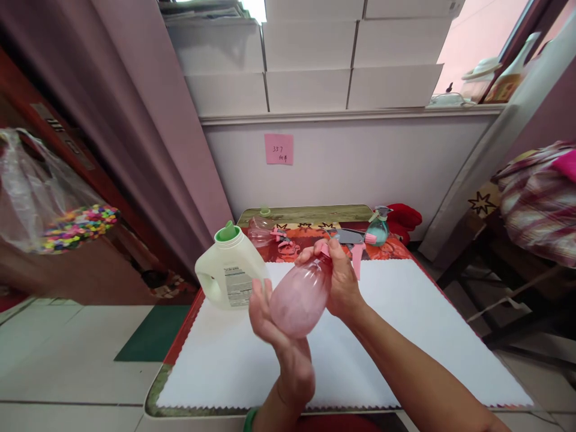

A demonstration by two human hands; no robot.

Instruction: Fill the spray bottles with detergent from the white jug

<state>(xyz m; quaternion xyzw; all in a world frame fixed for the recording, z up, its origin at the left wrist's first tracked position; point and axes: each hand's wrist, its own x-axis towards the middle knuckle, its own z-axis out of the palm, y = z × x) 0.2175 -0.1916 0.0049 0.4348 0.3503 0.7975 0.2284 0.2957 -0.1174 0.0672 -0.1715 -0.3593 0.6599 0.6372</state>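
A pink see-through spray bottle is tilted above the white mat, its base toward me and its grey-and-pink trigger head pointing right. My left hand cups the lower body of the bottle from the left and below. At the neck, my right hand is closed around the pink collar, just under the trigger head. Pale, cloudy contents show through the bottle's wall. Left of my hands, a cream detergent jug with a green spout stands upright on the mat.
A white scalloped mat covers most of the table. At its far edge stand a clear pinkish bottle and a spray bottle with teal liquid, beside a red item. A pink note is on the wall.
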